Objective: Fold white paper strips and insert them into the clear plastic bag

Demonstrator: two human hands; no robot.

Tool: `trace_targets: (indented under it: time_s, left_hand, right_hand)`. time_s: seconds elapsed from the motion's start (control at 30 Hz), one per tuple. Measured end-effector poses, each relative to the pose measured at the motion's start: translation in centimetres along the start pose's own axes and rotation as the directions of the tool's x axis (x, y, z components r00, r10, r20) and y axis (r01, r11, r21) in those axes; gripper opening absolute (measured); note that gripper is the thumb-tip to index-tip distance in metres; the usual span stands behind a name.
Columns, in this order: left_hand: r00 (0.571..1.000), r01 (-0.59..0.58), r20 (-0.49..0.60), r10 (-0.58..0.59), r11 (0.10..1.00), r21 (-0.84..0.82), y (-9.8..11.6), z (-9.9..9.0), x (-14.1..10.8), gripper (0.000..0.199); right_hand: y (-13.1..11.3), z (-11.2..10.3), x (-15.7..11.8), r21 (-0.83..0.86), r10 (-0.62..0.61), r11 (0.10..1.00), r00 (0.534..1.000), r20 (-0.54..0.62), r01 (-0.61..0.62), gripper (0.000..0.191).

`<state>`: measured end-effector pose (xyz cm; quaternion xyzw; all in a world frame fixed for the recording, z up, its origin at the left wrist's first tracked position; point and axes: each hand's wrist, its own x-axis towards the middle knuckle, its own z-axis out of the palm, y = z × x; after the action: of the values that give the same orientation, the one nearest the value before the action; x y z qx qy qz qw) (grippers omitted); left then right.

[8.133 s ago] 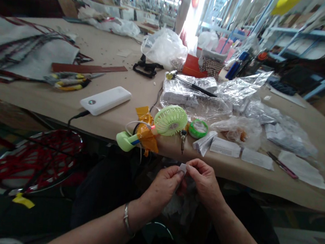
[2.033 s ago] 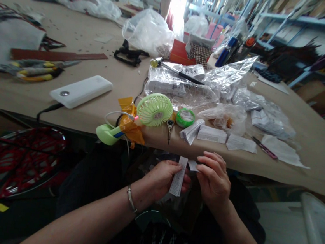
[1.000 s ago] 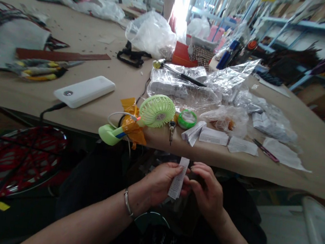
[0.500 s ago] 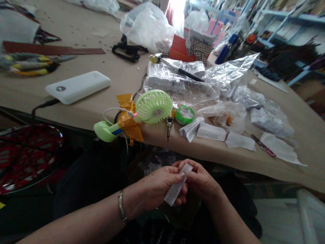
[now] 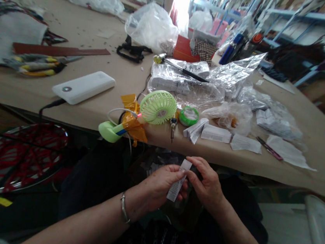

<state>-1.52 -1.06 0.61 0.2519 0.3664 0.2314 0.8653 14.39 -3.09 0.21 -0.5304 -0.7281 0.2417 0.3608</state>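
Note:
Over my lap, below the table edge, my left hand point(image 5: 157, 187) pinches a narrow white printed label point(image 5: 175, 190) between thumb and fingers. The label is tilted, its upper end pointing away from me. My right hand point(image 5: 210, 187) is just right of it, fingers stretched out and apart from the thumb. Its thumb tip is at the label's edge; I cannot tell whether it touches. On the table edge ahead lie a fanned stack of labels point(image 5: 195, 130), a second label stack point(image 5: 216, 133) and a third point(image 5: 246, 143).
A green clip fan point(image 5: 158, 106) is taped at the table edge beside a soldering-iron-like tool point(image 5: 172, 131). Nearby are a green round tin point(image 5: 188, 116), tweezers point(image 5: 269, 148), a white power bank point(image 5: 83, 87) and plastic bags point(image 5: 186, 95). Red straps fill a round basket point(image 5: 20, 156) at left.
My right hand has opened, its fingers spreading away from the label. The left hand still holds the label in nearly the same place. The view has shifted slightly left.

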Motion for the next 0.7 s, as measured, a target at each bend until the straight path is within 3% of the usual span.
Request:
trace_targets:
  time_s: [0.37,0.5,0.6,0.7]
  left_hand:
    - [1.000,0.003,-0.008,-0.003,1.000,-0.011,-0.2,-0.2,-0.1,0.015]
    - [0.999,-0.024,-0.022,0.023,1.000,-0.005,-0.3,-0.4,-0.3,0.016]
    - [0.997,-0.082,0.000,0.082,0.997,0.000,-0.6,-0.8,-0.2,0.022]
    - [0.993,-0.116,-0.011,0.116,0.993,0.013,-0.8,-1.1,-0.2,0.025]
  right_hand:
    - [-0.2,0.8,-0.3,0.064,0.072,0.995,0.997,-0.015,-0.071,0.027]
    - [-0.2,1.1,-0.2,0.226,0.220,0.951,0.975,-0.021,-0.209,0.035]
    - [-0.3,1.2,0.3,0.371,0.320,0.876,0.947,0.030,-0.308,0.023]
    - [-0.5,1.2,1.0,0.407,0.389,0.825,0.916,0.095,-0.392,0.016]
